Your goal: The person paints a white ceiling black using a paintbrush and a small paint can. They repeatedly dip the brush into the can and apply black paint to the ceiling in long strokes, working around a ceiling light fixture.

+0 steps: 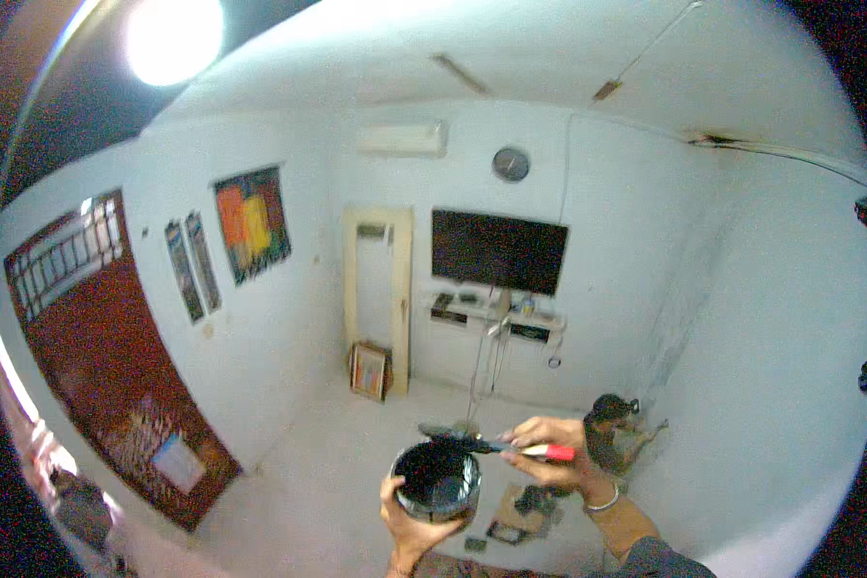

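My left hand (412,525) is wrapped round the side of a dark round pot (439,515), its open top facing up. The inside of the pot is dark, and what it holds I cannot make out. My right hand (554,453) grips a paintbrush (554,452) by its red and white handle. The brush's dark head lies over the pot's far rim, where it merges with the pot's dark inside; whether it touches the rim I cannot tell. A bracelet circles my right wrist.
Beyond my right hand, a person (607,429) in a dark cap crouches by the right wall, one hand near it. Tools and a flat board (515,515) lie on the floor there. A framed picture (369,371) leans by the pale door; a television (499,250) hangs above a shelf (496,313).
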Demonstrator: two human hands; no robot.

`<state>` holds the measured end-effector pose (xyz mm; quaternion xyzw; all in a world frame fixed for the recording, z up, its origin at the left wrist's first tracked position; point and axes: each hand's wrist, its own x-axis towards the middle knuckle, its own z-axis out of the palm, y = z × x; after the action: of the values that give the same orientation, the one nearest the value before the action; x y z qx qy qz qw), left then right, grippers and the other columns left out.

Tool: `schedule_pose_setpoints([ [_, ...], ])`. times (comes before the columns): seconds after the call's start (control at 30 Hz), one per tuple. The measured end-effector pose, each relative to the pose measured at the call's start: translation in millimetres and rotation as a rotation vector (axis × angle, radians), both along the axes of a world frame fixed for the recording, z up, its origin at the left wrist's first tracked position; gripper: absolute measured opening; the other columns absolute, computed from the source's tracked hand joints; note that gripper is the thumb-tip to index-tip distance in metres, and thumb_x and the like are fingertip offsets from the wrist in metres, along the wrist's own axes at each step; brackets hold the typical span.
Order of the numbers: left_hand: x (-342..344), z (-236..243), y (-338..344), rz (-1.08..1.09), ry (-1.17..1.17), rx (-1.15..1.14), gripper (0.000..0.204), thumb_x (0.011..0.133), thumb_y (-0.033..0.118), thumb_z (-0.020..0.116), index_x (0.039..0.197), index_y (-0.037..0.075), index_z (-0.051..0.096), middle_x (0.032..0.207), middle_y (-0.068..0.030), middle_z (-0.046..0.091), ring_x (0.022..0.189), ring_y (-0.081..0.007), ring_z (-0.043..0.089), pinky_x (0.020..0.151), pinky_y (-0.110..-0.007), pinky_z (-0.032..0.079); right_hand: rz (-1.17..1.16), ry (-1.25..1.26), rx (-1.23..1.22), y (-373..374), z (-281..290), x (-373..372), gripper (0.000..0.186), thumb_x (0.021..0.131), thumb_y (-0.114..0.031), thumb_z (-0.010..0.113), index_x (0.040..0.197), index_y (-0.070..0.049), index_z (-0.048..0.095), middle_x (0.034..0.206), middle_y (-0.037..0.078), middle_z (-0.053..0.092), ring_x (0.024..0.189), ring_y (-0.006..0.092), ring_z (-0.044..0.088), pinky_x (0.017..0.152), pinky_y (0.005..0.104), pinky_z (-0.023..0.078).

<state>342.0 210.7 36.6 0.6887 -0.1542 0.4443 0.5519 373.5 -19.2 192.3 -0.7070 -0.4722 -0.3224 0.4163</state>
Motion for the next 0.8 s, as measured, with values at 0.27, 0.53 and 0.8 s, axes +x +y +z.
schedule_pose_setpoints([
  [0.27, 25.6, -3.8, -7.5, -0.129, 0.081, -0.018, 0.119, 0.035, 0.040, 0.101, 0.132, 0.016, 0.036, 0.123, -0.0113, 0.053, 0.111, -0.0318, 0.058, 0.100, -0.047, 0.048, -0.361, -0.477, 0.239, -14.2, 89.8, 32.0, 0.028, 0.076, -0.010, 0.087, 0.094, -0.007, 0.066, 0.089, 0.009, 0.073, 0.085, 0.0244, 0.075, 0.073, 0.0355, 0.061],
  [0.53, 46.4, -64.1, -6.7, -0.085, 0.083, -0.006, 0.117, 0.037, 0.045, 0.100, 0.132, 0.017, 0.039, 0.126, -0.0105, 0.051, 0.116, -0.0316, 0.056, 0.101, -0.048, 0.048, -0.591, -1.081, 0.489, -46.3, 314.1, 78.3, 0.015, 0.088, -0.018, 0.078, 0.093, -0.004, 0.077, 0.097, 0.010, 0.077, 0.084, 0.0221, 0.075, 0.077, 0.0324, 0.057],
  [0.8, 229.8, -357.4, 6.4, -0.097, 0.609, 0.935, 0.107, 0.051, 0.025, 0.095, 0.142, 0.014, 0.038, 0.128, -0.0188, 0.057, 0.118, -0.0362, 0.059, 0.101, -0.048, 0.048, -0.436, -1.222, 0.545, -97.1, 457.4, 120.8, 0.019, 0.088, -0.017, 0.080, 0.102, -0.004, 0.078, 0.093, 0.005, 0.078, 0.081, 0.0115, 0.071, 0.075, 0.0255, 0.055],
])
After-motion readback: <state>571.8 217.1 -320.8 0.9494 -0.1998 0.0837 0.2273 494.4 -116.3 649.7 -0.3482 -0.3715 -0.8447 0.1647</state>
